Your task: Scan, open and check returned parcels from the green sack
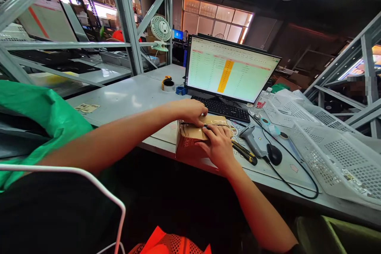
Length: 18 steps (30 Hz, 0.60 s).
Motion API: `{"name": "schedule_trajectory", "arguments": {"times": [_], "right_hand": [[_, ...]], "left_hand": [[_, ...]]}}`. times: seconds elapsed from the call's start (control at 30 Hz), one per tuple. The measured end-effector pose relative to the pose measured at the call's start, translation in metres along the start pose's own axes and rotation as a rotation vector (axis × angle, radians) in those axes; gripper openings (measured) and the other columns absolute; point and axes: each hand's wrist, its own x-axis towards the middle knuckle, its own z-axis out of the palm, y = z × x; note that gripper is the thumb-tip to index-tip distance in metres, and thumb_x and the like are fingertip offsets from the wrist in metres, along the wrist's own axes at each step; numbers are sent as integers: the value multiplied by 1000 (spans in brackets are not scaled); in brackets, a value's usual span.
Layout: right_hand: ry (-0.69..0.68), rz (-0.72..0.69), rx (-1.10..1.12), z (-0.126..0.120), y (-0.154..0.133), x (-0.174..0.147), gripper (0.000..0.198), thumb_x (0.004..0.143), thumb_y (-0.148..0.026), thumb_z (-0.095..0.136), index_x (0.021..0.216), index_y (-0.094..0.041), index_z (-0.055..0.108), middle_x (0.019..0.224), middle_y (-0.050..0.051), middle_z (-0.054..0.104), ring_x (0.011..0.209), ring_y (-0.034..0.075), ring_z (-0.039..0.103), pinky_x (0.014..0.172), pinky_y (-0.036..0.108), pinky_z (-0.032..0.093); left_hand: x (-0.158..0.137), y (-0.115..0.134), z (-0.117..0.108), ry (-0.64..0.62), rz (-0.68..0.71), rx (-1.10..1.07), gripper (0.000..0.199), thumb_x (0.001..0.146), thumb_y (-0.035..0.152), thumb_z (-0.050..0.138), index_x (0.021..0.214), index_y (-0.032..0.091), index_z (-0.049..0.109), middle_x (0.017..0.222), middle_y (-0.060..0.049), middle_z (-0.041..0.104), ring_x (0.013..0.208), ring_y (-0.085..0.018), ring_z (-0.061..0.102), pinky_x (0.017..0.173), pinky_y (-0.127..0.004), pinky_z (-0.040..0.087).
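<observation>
- Box point(190, 149) at counter's point(127, 97) near edge, prob. so 2 hands reach its top easily.
- L hand point(190, 110) half-curled on top, R hand point(219, 147) loosely spread, thumb near side; prob. steadying it.
- Can't tell if L hand pinches anything; fingertip undersides hidden.
- Scanner point(253, 141) & knife point(244, 152) just R of box, prob. for quick reach.
- Monitor point(205, 67) txt too small.

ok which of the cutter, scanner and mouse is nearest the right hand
The yellow-and-black cutter, just beside the right hand; the grey scanner lies beyond it, and the black mouse farther still.
</observation>
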Motion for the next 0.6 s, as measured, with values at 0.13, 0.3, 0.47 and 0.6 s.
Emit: {"name": "schedule_trajectory", "arguments": {"times": [0.13,0.3,0.47,0.6], "right_hand": [[-109,14,59,-11,4,3,41,105,-50,68,129,-18,73,150,17,67,145,36,55,119,54,39],[-362,23,192,-42,16,24,36,104,-37,69,136,-20,68,147,13,68,140,31,59,118,52,40],[-163,-22,-89,-50,5,32,33,97,-22,72,129,-17,71,125,15,69,123,32,60,110,50,41],[175,-148,-148,-28,-9,-12,24,102,-8,52,97,-20,72,96,9,66,95,24,59,101,44,45]], "left_hand": [[13,3,-13,-19,-94,82,35,94,33,56,108,15,82,108,-20,77,102,-37,70,94,-44,48],[25,-31,5,66,-213,-78,47,103,32,41,137,16,69,130,-16,74,115,-31,69,97,-38,49],[28,-43,37,131,-312,-86,49,108,42,34,123,16,72,119,-17,76,108,-31,70,90,-37,49],[19,-26,35,396,-191,36,41,104,34,46,131,13,69,132,-21,70,123,-36,62,105,-45,45]]}}
